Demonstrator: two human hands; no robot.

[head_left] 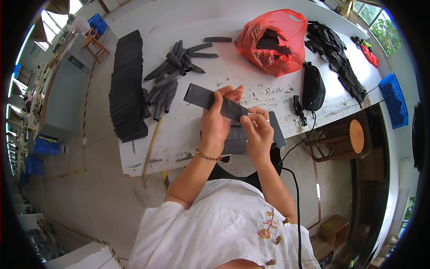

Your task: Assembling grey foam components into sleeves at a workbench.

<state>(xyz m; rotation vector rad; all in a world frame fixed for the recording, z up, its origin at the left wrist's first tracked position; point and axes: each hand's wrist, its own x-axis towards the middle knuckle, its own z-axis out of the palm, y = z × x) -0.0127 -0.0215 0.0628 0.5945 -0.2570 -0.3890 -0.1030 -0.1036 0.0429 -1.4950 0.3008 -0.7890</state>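
A flat dark grey fabric strip (199, 96) stretches across both my hands above the near part of the white table. My left hand (214, 123) is closed around its middle, the thumb lying on top. At the strip's right end, my right hand (260, 133) pinches the corner between thumb and fingers. Beneath my hands, more dark flat pieces (234, 147) lie at the table's near edge, partly hidden by my hands. Further off to the left sits a loose heap of dark rolled fabric tubes (179, 60). Beside it runs a long, neatly overlapped row of black strips (126, 85).
On the white table (219, 27), a red plastic bag (280, 65) holds dark pieces. Right of it lie a black pouch (313, 87) and a black pile (333, 54). A wooden stick (152, 145) overhangs the near edge. A stool (356, 136) and blue basket (394, 101) are at right.
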